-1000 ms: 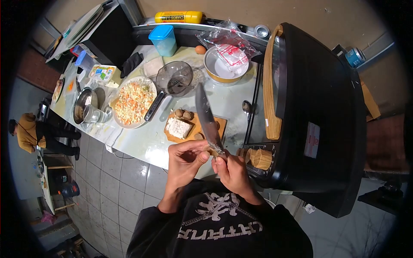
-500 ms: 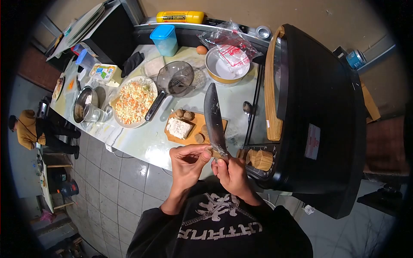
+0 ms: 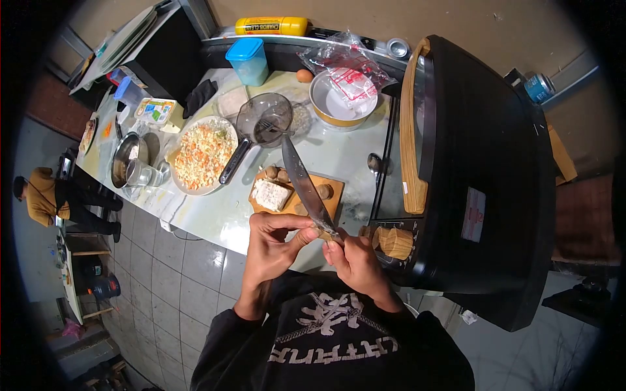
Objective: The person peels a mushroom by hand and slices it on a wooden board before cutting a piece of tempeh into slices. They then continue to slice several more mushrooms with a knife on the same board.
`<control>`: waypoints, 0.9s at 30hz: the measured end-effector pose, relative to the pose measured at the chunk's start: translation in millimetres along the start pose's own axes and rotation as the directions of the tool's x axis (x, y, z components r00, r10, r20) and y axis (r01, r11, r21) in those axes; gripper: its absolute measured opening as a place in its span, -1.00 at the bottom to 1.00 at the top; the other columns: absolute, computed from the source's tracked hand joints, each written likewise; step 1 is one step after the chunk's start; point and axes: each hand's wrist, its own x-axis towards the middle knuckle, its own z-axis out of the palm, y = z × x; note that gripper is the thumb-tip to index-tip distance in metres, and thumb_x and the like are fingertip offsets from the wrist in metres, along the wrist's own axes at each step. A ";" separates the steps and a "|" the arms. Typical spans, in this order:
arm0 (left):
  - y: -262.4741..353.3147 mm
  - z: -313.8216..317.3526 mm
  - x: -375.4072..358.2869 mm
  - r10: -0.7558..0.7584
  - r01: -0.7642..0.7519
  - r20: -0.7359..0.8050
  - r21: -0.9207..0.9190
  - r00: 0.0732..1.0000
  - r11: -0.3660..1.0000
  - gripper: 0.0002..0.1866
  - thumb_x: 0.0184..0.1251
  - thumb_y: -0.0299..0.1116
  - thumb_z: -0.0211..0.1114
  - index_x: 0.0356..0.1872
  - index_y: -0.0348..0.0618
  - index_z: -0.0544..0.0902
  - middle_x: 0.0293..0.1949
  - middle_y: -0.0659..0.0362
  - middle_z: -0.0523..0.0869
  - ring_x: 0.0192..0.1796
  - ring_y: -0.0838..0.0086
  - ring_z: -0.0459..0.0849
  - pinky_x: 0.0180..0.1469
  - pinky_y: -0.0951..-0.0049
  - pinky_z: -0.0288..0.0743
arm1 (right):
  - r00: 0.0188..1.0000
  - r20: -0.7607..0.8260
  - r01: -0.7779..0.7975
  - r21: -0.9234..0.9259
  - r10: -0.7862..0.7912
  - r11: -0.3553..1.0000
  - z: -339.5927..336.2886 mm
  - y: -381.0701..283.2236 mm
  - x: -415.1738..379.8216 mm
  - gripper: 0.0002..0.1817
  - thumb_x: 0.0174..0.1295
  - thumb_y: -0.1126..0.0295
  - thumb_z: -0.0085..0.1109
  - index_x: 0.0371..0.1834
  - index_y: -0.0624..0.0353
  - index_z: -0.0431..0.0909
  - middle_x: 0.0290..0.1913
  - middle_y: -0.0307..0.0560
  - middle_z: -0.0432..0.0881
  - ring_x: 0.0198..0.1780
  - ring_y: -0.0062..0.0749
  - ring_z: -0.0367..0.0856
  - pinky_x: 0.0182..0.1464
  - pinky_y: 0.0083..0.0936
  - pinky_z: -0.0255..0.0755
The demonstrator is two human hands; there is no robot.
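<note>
My right hand (image 3: 358,262) is closed around the handle end of a large knife, whose dark, smeared blade (image 3: 302,177) points up and away over the board. A small brownish piece (image 3: 319,233) is pinched between the thumb and fingers of my left hand (image 3: 272,246), against the blade's base; its kind is mostly hidden by fingers. Beyond my hands lies a wooden cutting board (image 3: 334,203). On it are a white crumbly block (image 3: 271,195), several small brown mushroom-like lumps (image 3: 278,174) and a similar round piece (image 3: 324,191).
Left of the board is a pan of chopped, orange-flecked food (image 3: 203,156). Behind it stand a dark strainer-like bowl (image 3: 267,114), a pot (image 3: 326,116), a blue-lidded container (image 3: 248,62) and an egg (image 3: 304,76). A black appliance (image 3: 495,163) fills the right; a person (image 3: 49,195) stands far left.
The knife blade has swung left, now crossing the board's middle and uncovering the round piece on its right. My left hand has shifted slightly left and its wrist has turned.
</note>
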 end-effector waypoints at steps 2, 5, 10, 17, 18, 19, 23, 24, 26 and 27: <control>-0.6 -0.1 0.2 -0.004 0.004 0.006 0.014 1.000 1.000 -0.86 0.05 -0.64 0.40 -0.32 -0.33 0.68 -0.38 0.06 0.74 -0.33 0.54 0.66 -0.17 0.51 0.54 | 1.000 -0.002 -0.017 0.067 0.017 0.998 -0.3 -2.7 1.1 -0.81 0.27 0.47 0.05 -0.44 0.35 0.36 -0.60 0.16 0.48 -0.59 0.06 0.51 -0.56 -0.23 0.28; -4.0 3.4 -0.6 -0.020 0.022 0.038 -0.070 0.999 0.997 -0.80 0.11 -0.63 0.36 -0.21 -0.41 0.66 -0.30 0.04 0.74 -0.27 0.56 0.66 -0.14 0.54 0.54 | 0.997 -0.068 0.028 0.031 -0.026 0.999 3.6 -4.0 2.1 -0.84 0.29 0.48 0.01 -0.41 0.34 0.37 -0.61 0.09 0.49 -0.60 -0.02 0.53 -0.55 -0.28 0.32; -27.1 19.3 -10.5 -0.099 0.075 -0.026 -0.485 0.995 0.871 -0.70 0.21 -0.52 0.30 -0.03 -0.38 0.58 -0.27 0.05 0.72 -0.24 0.54 0.66 -0.18 0.57 0.53 | 0.991 -0.125 -0.027 0.111 0.041 0.993 10.3 -6.3 2.1 -0.88 0.30 0.50 -0.03 -0.37 0.33 0.39 -0.62 -0.02 0.49 -0.60 -0.17 0.55 -0.54 -0.36 0.36; -25.0 27.9 -16.3 -0.034 -0.042 -0.154 -0.465 0.987 0.884 -0.80 0.25 -0.55 0.25 -0.12 -0.38 0.63 -0.37 0.02 0.71 -0.42 0.50 0.64 -0.34 0.56 0.53 | 0.996 -0.090 -0.023 0.036 0.026 0.999 10.1 -8.0 1.6 -0.91 0.28 0.54 -0.02 -0.37 0.34 0.38 -0.61 0.02 0.49 -0.59 -0.11 0.54 -0.54 -0.33 0.36; -23.1 26.1 -15.8 -0.035 -0.042 -0.155 -0.466 0.987 0.884 -0.80 0.25 -0.55 0.25 -0.12 -0.38 0.63 -0.37 0.02 0.71 -0.42 0.50 0.64 -0.34 0.56 0.53 | 0.996 -0.089 -0.023 0.036 0.027 0.999 10.8 -5.9 0.9 -0.91 0.28 0.54 -0.02 -0.37 0.34 0.38 -0.61 0.02 0.49 -0.59 -0.11 0.54 -0.54 -0.33 0.36; -21.4 24.0 -15.0 -0.025 -0.043 -0.146 -0.444 0.989 0.895 -0.82 0.24 -0.56 0.26 -0.14 -0.37 0.64 -0.37 0.02 0.71 -0.41 0.50 0.65 -0.33 0.56 0.54 | 0.996 -0.089 0.008 0.009 -0.008 1.000 11.9 -1.8 -0.1 -0.90 0.27 0.53 0.00 -0.37 0.35 0.37 -0.60 0.06 0.48 -0.58 -0.05 0.53 -0.54 -0.30 0.35; -20.6 14.3 -12.9 0.015 -0.067 -0.145 -0.358 0.989 0.931 -0.85 0.20 -0.62 0.27 -0.20 -0.39 0.66 -0.35 0.01 0.72 -0.35 0.51 0.66 -0.27 0.56 0.55 | 0.996 -0.070 0.048 -0.107 -0.055 0.993 11.7 -0.1 -0.6 -0.84 0.35 0.46 -0.11 -0.37 0.31 0.39 -0.60 -0.09 0.50 -0.61 -0.27 0.52 -0.53 -0.40 0.35; -19.8 11.6 -12.3 0.015 -0.066 -0.144 -0.359 0.989 0.931 -0.85 0.20 -0.62 0.27 -0.20 -0.39 0.66 -0.35 0.01 0.72 -0.35 0.51 0.66 -0.27 0.56 0.55 | 0.996 -0.070 0.047 -0.107 -0.055 0.993 12.1 0.5 -1.7 -0.84 0.35 0.46 -0.11 -0.37 0.31 0.39 -0.60 -0.09 0.50 -0.61 -0.27 0.52 -0.53 -0.40 0.35; -16.8 6.3 -9.3 0.007 -0.034 -0.082 -0.336 0.997 0.941 -0.87 0.17 -0.66 0.28 -0.24 -0.41 0.66 -0.33 0.00 0.73 -0.31 0.51 0.67 -0.21 0.55 0.55 | 0.998 -0.051 0.038 -0.141 -0.046 0.989 12.8 2.5 -3.3 -0.84 0.34 0.46 -0.10 -0.35 0.32 0.39 -0.59 -0.06 0.50 -0.60 -0.23 0.53 -0.53 -0.38 0.36; -13.5 4.0 -7.6 0.007 -0.035 -0.082 -0.336 0.997 0.941 -0.87 0.17 -0.66 0.28 -0.24 -0.41 0.66 -0.33 0.00 0.73 -0.31 0.51 0.67 -0.21 0.55 0.55 | 0.998 -0.051 0.039 -0.141 -0.046 0.989 11.8 1.5 -2.6 -0.84 0.34 0.46 -0.10 -0.35 0.32 0.39 -0.59 -0.06 0.50 -0.60 -0.23 0.53 -0.53 -0.38 0.36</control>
